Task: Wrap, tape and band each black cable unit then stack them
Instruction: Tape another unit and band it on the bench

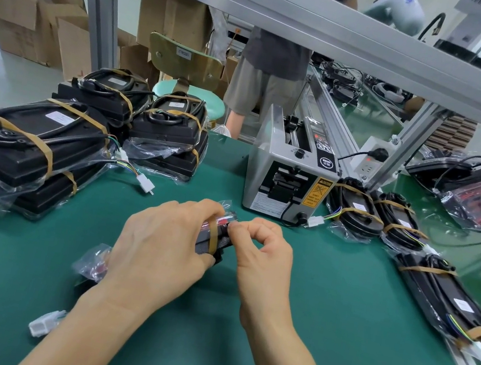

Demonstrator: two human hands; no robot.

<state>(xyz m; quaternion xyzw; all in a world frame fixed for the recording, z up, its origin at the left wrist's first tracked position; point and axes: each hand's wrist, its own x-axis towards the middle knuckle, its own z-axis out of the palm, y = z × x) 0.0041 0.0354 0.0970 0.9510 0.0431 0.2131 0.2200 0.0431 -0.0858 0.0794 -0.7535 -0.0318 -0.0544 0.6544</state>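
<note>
Head view, worker's own hands at the green mat surface (326, 292). The black cable unit wrapped in clear plastic film (214, 238) lies near the middle of the surface, just in front of me, mostly covered by my hands. Its visible face is dark with a fine mesh texture; a red part shows through the film at its far end, and a tan rubber band (213, 235) crosses it from top to bottom. A crumpled tail of the film (92, 262) sticks out beyond my left wrist, and a white plastic connector (45, 323) lies on the surface near my left forearm.

My left hand (157, 251) lies palm-down over the unit, fingers curled over its far edge and thumb at its near edge, clamped on it. My right hand (263, 250) is turned inward, thumb and forefinger pinched together at the unit's right end; whether they grip film or tape I cannot tell. The other fingers are curled loosely into the palm.

Stacks of banded black units (49, 137) sit at the left of the surface, and more banded units (377, 211) lie at the right. A grey tape dispenser machine (288, 174) stands beyond my hands, well apart from them.
</note>
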